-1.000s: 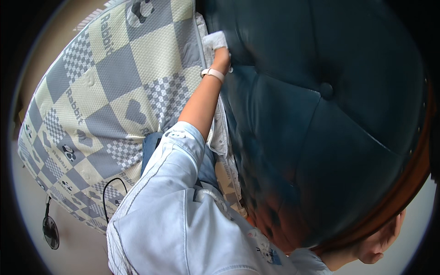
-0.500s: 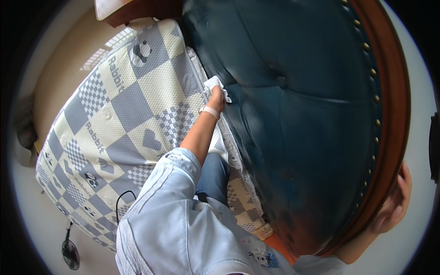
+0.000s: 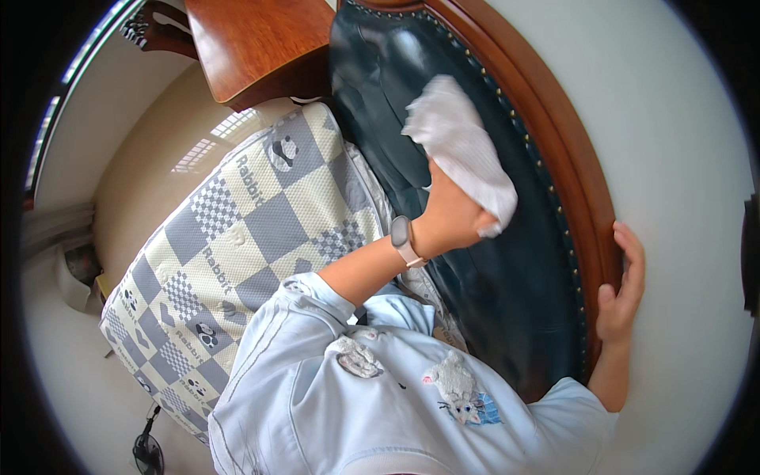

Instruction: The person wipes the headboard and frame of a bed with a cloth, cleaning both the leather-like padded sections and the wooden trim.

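Observation:
My left hand (image 3: pixel 450 212), with a watch (image 3: pixel 400 231) on its wrist, is closed on a white cloth (image 3: pixel 467 146). The cloth spreads out past the fingers and hides most of them; its far end is smeared by motion. Behind it stands the dark green tufted headboard (image 3: pixel 507 293), and I cannot tell whether the cloth touches it. Over on the right, my right hand (image 3: pixel 621 293) rests at the outer edge of the headboard's curved wooden frame (image 3: pixel 590 206), fingers stretched out and thumb apart, holding nothing.
A mattress (image 3: pixel 277 214) with a grey and cream checked pattern lies left of the headboard. A glossy brown wooden cabinet (image 3: pixel 257 43) stands at the far end. The pale wall (image 3: pixel 665 158) runs along the right, and a dark fan-like object (image 3: pixel 148 453) is at lower left.
My left hand has lifted the cloth from the gap by the mattress and swung it right, in front of the headboard. My right hand has moved farther up the frame. The view has shifted.

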The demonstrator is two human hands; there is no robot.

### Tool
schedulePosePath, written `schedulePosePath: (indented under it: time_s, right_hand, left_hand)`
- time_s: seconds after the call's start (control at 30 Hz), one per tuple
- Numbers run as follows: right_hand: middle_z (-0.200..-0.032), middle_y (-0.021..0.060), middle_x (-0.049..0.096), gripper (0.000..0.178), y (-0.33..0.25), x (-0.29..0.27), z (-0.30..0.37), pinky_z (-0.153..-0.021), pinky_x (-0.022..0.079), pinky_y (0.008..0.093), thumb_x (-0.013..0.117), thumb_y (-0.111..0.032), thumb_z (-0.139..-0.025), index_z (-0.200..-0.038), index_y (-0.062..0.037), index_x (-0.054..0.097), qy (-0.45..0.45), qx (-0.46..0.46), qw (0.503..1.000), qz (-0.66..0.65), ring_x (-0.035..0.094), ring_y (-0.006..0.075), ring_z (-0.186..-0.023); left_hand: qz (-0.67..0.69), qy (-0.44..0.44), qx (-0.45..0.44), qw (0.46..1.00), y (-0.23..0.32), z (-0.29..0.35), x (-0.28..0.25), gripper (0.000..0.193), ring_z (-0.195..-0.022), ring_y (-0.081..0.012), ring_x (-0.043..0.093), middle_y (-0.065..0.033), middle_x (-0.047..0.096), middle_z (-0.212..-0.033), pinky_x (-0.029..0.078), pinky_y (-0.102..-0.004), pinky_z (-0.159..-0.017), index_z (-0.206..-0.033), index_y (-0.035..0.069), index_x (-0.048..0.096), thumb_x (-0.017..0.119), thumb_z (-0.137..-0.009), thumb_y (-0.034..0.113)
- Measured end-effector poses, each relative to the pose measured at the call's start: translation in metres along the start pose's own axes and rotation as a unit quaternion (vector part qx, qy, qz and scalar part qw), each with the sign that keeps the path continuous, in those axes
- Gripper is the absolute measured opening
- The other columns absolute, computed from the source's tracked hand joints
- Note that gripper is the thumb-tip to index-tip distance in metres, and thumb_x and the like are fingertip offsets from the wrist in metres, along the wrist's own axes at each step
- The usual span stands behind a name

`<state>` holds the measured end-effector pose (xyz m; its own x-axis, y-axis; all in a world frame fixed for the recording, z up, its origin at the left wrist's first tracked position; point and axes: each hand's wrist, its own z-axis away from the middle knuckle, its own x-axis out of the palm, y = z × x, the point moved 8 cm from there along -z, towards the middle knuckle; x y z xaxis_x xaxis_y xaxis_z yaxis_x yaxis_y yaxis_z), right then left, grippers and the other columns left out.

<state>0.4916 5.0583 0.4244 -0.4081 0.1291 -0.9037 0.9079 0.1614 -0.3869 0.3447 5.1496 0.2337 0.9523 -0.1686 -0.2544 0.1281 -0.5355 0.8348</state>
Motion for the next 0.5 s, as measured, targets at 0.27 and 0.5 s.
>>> schedulePosePath:
  time_s: [0.27,0.5]
  right_hand:
    - [-0.125,0.0212,0.043,0.072,0.011,0.002,0.008,-0.103,0.026,0.0451,0.051,-0.052,-0.081,-0.125,0.0026,0.037,0.003,0.024,0.993,-0.117,0.034,0.0380,-0.124]
    - [-0.123,0.0211,0.045,0.061,0.019,-0.001,0.008,-0.102,0.028,0.0480,0.053,-0.041,-0.080,-0.121,0.0016,0.040,-0.023,0.011,0.989,-0.146,0.037,0.0391,-0.121]
  left_hand:
    - [-0.185,0.007,0.075,0.980,0.034,-0.079,-0.055,0.059,-0.121,-0.0412,0.035,-0.0204,0.046,-0.123,0.021,-0.0530,-0.102,-0.112,0.001,0.054,0.057,-0.070,0.043]
    - [-0.263,0.018,-0.057,0.963,-0.028,-0.160,-0.096,0.049,-0.100,-0.0416,0.048,-0.0249,0.053,-0.105,0.038,-0.0428,-0.089,-0.108,-0.006,0.052,0.055,-0.067,0.021]
